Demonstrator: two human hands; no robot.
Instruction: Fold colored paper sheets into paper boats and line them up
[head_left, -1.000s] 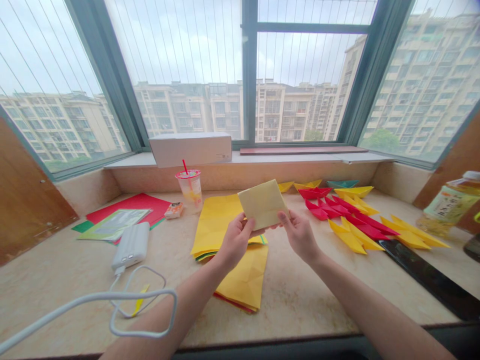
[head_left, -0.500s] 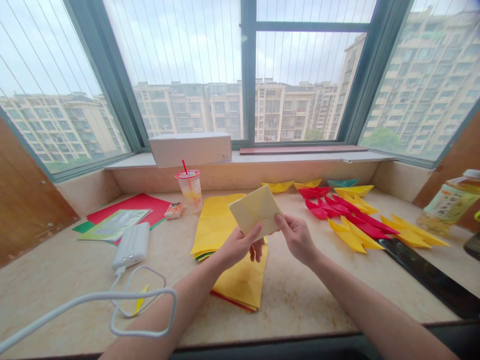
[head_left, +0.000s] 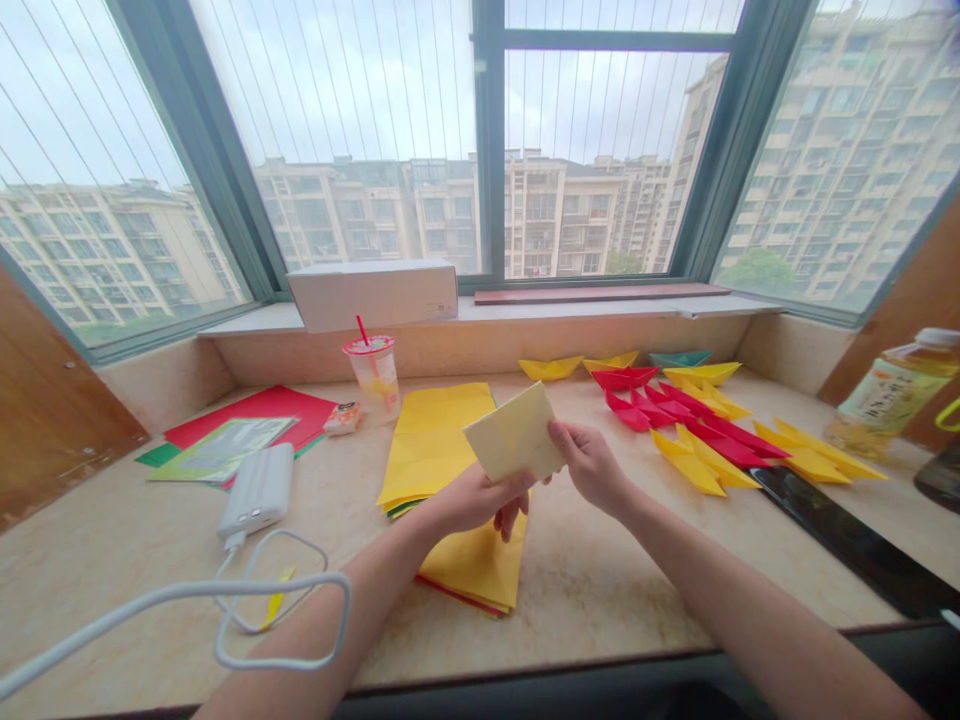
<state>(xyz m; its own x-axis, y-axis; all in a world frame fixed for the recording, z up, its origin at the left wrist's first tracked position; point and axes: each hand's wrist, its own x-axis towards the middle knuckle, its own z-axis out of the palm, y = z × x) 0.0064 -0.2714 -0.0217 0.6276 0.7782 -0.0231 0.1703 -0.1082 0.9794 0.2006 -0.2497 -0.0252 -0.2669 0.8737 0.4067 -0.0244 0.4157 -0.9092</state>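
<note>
A pale yellow folded paper (head_left: 513, 432) is held up over the counter between both hands. My left hand (head_left: 491, 497) grips its lower edge, thumb in front, with the other fingers mostly hidden behind or hanging below. Pinching the paper's right edge is my right hand (head_left: 589, 462), thumb on the near face. Beneath and behind the hands lie yellow paper sheets (head_left: 431, 435), with green edges showing under them. A second yellow stack (head_left: 480, 570) with red at its lower edge lies nearer, partly covered by my left hand.
Several folded paper boats (head_left: 705, 462) in yellow, red and teal stand at the right, by a black phone-like slab (head_left: 847, 540) and a bottle (head_left: 892, 390). At the left are a plastic cup (head_left: 375, 378), a white power bank (head_left: 259, 488) with a cable (head_left: 281, 585), and red paper (head_left: 262, 415).
The folded paper has tipped to a flatter angle in my hands, and my left thumb has shifted lower along its edge. The whole view has moved slightly.
</note>
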